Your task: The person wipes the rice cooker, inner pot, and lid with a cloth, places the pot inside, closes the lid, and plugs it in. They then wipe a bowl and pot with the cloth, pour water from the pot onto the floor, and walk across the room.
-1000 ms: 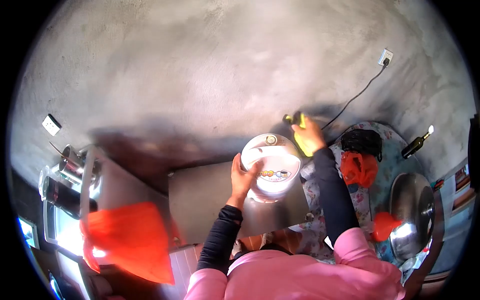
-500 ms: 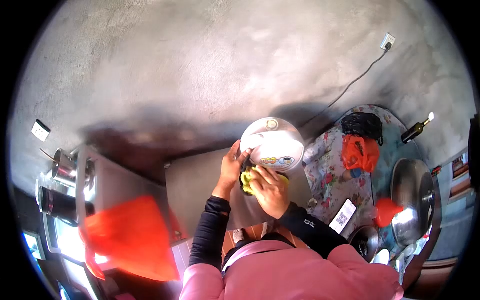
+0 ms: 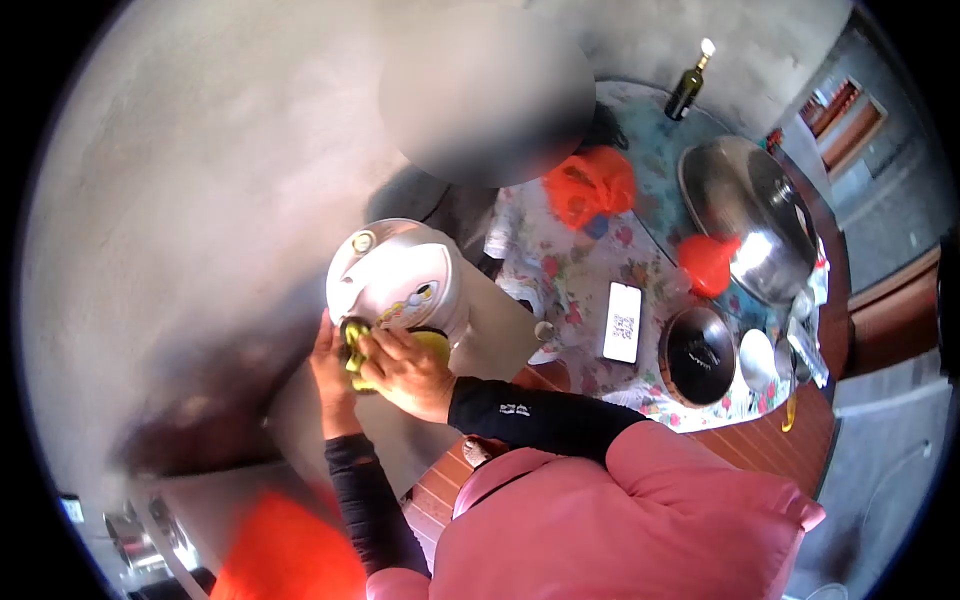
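A white rice cooker (image 3: 398,262), with a round lid and a cartoon print near its front, stands on a grey surface (image 3: 500,330) by the wall. My right hand (image 3: 412,375) presses a yellow cloth (image 3: 362,352) to the front of the cooker, its fingers bent over the cloth. My left hand (image 3: 330,370) grips the cooker's front left edge, close beside the cloth. Some of the left fingertips are hidden behind the cooker and the cloth.
To the right, a table with a floral cover (image 3: 560,290) bears a phone (image 3: 622,322), a brown bowl (image 3: 698,357), a large metal lid (image 3: 745,215), a red bag (image 3: 590,187) and a green bottle (image 3: 688,92). An orange-red bag (image 3: 290,555) hangs at the lower left.
The view has turned to the right, so the cooker and both hands sit further left. My right hand with the cloth has shifted along the cooker's front towards my left hand.
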A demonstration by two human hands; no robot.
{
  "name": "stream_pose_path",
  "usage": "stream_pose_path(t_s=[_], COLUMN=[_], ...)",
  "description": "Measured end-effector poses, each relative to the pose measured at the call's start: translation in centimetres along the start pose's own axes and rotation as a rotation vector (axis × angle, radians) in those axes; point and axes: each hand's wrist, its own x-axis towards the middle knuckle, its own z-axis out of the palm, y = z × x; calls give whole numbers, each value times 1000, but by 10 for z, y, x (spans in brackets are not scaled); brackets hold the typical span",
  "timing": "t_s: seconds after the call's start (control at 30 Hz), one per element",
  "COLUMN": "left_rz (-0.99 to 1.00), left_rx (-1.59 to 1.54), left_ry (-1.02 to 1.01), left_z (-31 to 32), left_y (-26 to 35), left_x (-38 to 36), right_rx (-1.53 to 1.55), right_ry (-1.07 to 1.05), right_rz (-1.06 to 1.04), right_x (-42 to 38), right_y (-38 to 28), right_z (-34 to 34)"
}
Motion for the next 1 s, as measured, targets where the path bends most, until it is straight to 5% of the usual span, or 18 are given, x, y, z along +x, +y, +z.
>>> stream_pose_path(t_s=[0.13, 0.2, 0.23, 0.3, 0.33, 0.4, 0.47, 0.5, 0.53, 0.6, 0.67, 0.8, 1.0], left_rz=[2, 574, 58, 348, 495, 537, 403, 329, 256, 302, 494, 567, 468], left_rx=[63, 306, -177, -61, -7, 358, 165, 134, 101, 182, 320, 544, 460], left_ry=[20, -2, 199, 77, -71, 104, 86, 151, 221, 347, 523, 402, 487], left_z=[15, 15, 27, 62, 70, 89, 54, 54, 56, 53, 60, 37, 31], left_y=[17, 5, 15, 21, 18, 31, 14, 21, 31, 47, 47, -2, -29], left_x=[-15, -34, -54, -94, -105, -119, -100, -97, -96, -81, -66, -21, -25], right_rx=[367, 478, 657, 1052, 1339, 1524, 1575, 1360, 1204, 473, 333, 385, 326], right_ry=[-135, -142, -107, -173, -92, -253, -449, -141, -78, 431, 263, 190, 200], right_rz=[-8, 129, 391, 826, 777, 639, 534, 490, 505, 339, 389, 473, 506], right_x=[-14, -22, -20, -9, -7, 6, 12, 18, 20, 36, 44, 33, 31], right_y=[19, 23, 23, 25, 20, 15, 27, 32, 41, 68, 101, 121, 117], right_z=[-11, -9, -14, -23, -16, -14, -25, -41, -42, -32, -19, 42, 44])
